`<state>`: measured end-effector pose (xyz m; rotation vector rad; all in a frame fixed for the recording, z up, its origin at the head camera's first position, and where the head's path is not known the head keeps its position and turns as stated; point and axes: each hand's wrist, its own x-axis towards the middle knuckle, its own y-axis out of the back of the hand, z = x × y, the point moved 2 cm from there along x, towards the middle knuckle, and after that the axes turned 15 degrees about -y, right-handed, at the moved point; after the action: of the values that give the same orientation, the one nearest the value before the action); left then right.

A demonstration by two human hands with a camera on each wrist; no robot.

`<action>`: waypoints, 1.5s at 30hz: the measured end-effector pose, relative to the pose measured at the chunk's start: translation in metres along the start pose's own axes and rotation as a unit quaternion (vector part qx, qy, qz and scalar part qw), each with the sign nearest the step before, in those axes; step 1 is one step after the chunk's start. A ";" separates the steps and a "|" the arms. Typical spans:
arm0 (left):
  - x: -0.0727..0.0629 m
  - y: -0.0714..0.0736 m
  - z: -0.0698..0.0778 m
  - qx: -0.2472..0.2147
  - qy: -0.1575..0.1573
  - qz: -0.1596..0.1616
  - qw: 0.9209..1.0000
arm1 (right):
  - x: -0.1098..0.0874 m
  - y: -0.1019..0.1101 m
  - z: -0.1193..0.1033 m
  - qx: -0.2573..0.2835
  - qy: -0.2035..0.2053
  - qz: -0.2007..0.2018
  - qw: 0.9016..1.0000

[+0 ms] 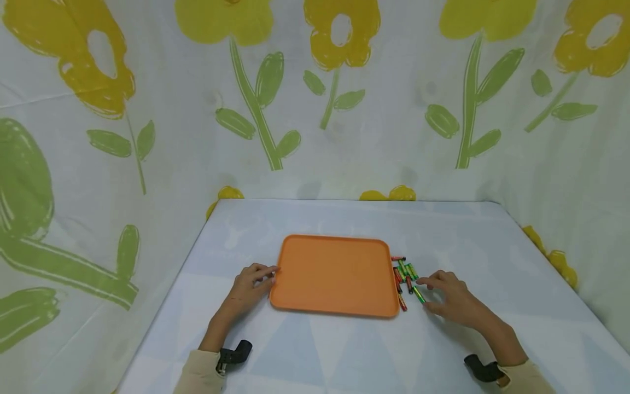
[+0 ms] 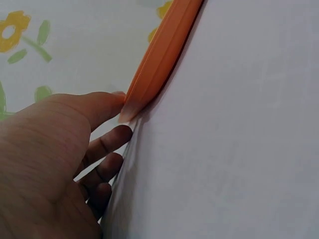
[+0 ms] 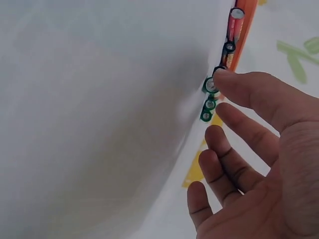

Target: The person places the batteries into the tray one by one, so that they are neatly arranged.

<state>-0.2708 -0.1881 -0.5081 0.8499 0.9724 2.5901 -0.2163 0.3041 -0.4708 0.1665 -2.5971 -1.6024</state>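
An orange tray (image 1: pixel 337 276) lies on the table, its left rim met by the fingertips of my left hand (image 1: pixel 251 287). The left wrist view has the thumb (image 2: pixel 107 105) at the tray's edge and the other fingers loosely bent beside it. Just off the tray's right side lie several small red and green batteries (image 1: pixel 409 283). My right hand (image 1: pixel 453 301) is beside them with fingers spread, the thumb close to the nearest green battery (image 1: pixel 418 294). In the right wrist view, thumb and fingertips overlap the battery ends (image 3: pixel 211 84); nothing is gripped.
A pale table (image 1: pixel 315 350) with a triangle pattern extends around the tray. Behind and to both sides hangs a white cloth (image 1: pixel 374 148) printed with yellow flowers. Black wrist cameras (image 1: pixel 235 354) are strapped to both forearms.
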 end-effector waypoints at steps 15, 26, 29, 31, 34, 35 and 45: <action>-0.002 0.000 0.000 0.017 -0.007 -0.002 1.000 | 0.012 -0.005 0.008 -0.024 -0.024 -0.031 0.999; -0.002 0.000 0.003 0.019 -0.012 0.005 1.000 | 0.008 0.003 -0.003 0.004 -0.011 0.032 0.999; -0.002 0.000 0.003 0.017 -0.018 0.008 1.000 | 0.009 0.003 -0.006 0.008 0.002 0.049 0.999; -0.003 0.000 0.003 0.013 -0.021 0.008 1.000 | 0.009 0.004 -0.009 0.013 0.012 0.056 0.998; -0.002 0.000 0.003 0.010 -0.018 0.004 1.000 | 0.011 0.003 -0.015 0.020 0.026 0.068 0.997; -0.002 0.000 0.004 0.010 -0.016 0.003 1.000 | 0.011 0.003 -0.017 0.023 0.030 0.070 0.997; -0.002 0.000 0.007 0.031 -0.017 0.005 0.999 | 0.020 -0.003 -0.039 0.056 0.061 0.078 0.994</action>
<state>-0.2653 -0.1855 -0.5044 0.9143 1.0468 2.5567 -0.2308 0.2657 -0.4555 0.0642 -2.5392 -1.3523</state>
